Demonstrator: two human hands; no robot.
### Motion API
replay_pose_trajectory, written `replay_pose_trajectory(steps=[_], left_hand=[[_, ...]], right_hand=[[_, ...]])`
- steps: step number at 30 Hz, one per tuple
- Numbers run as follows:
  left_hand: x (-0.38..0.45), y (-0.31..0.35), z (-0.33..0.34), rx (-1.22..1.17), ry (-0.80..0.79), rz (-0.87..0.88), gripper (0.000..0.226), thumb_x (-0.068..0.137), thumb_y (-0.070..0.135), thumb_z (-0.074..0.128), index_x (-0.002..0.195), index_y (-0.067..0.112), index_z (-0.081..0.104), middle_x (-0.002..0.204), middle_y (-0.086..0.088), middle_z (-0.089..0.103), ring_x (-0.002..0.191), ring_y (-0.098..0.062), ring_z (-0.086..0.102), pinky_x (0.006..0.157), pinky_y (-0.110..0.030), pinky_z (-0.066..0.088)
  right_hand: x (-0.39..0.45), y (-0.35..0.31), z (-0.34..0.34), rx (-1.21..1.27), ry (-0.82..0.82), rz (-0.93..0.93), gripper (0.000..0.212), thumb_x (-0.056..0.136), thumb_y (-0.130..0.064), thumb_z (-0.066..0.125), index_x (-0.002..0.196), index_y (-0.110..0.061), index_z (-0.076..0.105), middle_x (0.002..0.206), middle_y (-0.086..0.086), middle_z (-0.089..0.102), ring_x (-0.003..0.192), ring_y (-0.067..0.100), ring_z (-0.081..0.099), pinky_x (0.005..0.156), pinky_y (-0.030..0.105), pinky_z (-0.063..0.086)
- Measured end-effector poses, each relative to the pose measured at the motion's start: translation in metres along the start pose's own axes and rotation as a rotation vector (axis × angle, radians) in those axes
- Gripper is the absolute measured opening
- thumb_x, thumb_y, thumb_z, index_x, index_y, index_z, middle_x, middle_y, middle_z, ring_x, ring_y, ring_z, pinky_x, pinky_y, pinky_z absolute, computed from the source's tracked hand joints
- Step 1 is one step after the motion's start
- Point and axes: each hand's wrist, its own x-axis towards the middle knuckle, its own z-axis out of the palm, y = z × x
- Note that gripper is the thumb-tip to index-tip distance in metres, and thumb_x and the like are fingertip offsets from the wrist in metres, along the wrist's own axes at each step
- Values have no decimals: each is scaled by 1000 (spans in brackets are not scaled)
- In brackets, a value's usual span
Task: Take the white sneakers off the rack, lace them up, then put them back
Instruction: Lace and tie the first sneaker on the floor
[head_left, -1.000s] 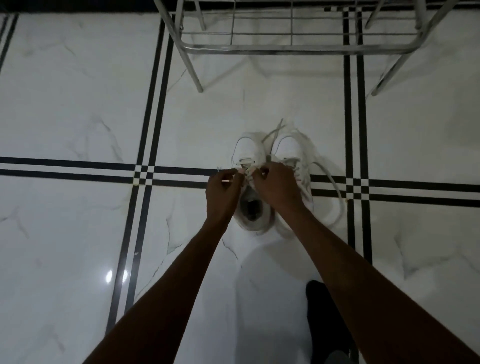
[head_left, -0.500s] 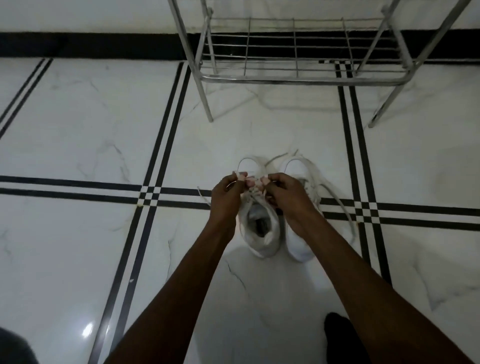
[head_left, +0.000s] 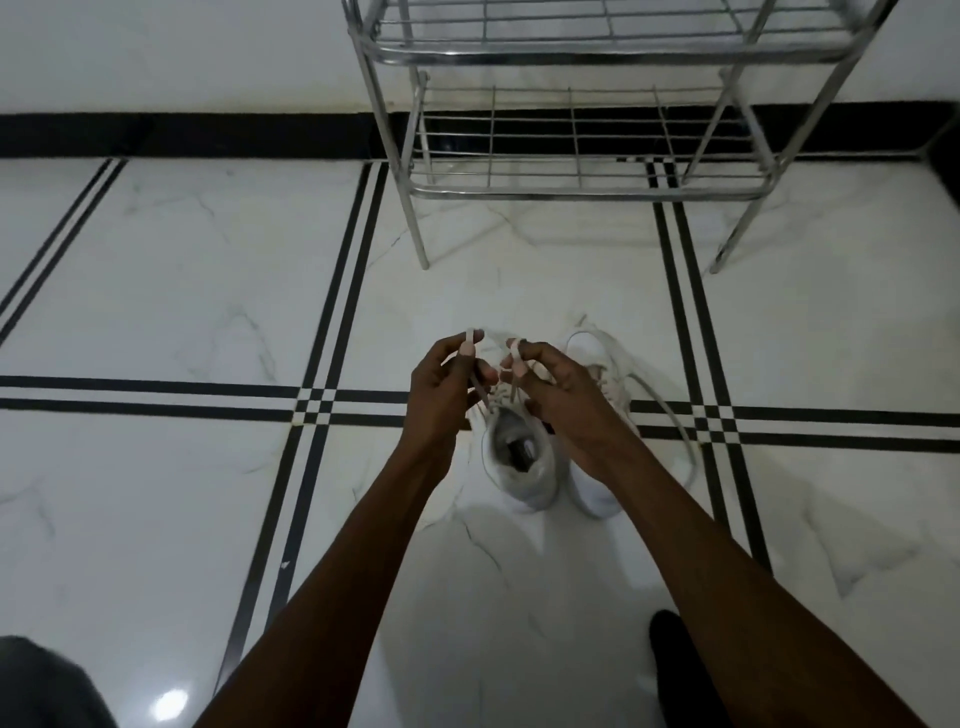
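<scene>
Head view: left hand (head_left: 441, 395) and right hand (head_left: 566, 400) each pinched a lace end (head_left: 469, 343) above the left sneaker (head_left: 524, 467). Both white sneakers sat side by side on the floor (head_left: 156, 291), near the rack (head_left: 571, 192).

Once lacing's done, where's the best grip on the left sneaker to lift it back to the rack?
Probably the heel collar of the left sneaker, taken from above on the near side. Its opening faces up and its heel points toward the person, so fingers can hook inside. The toe end sits under both hands and the laces.
</scene>
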Motion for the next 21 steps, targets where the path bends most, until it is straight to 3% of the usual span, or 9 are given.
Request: replay_pose_trajectory(steps=[6,10,16,19,21], left_hand=[[1,-8,-7,-56,-14,15,29,105,25,55,133,20,62,87,-5,73,87,-20,67,85,-37,58],[0,-7,-9,-60,-35,30,33,107,21,52,139,24,57,87,-6,73,89,-20,68,88,-39,59],[3,-1,-10,-52,-50,66,32,107,20,50,138,23,57,93,-7,74,88,-19,73,80,-30,60],[2,-3,-12,-39,-35,61,31,107,23,51,137,20,58,96,-11,73,86,-22,72,82,-34,62],[4,-7,-12,-18,-1,43,30,106,26,53,134,17,60,95,-11,73,87,-22,70,85,-39,60]], right_hand=[[-6,-10,-7,104,-23,-63,25,104,-21,50,127,-14,57,130,-1,67,100,26,72,93,50,56],[-10,-12,-2,64,-43,-145,28,103,-21,51,130,-18,58,130,2,65,92,27,69,89,45,59],[-2,-19,3,57,-69,-129,40,100,-19,58,139,-22,50,123,1,67,105,27,72,89,45,60],[1,-17,5,15,-70,-60,22,101,-20,56,120,-10,59,124,6,66,97,28,75,86,51,61],[5,-14,3,92,68,-43,19,102,-21,53,113,-6,60,116,6,68,88,28,75,81,48,62]])
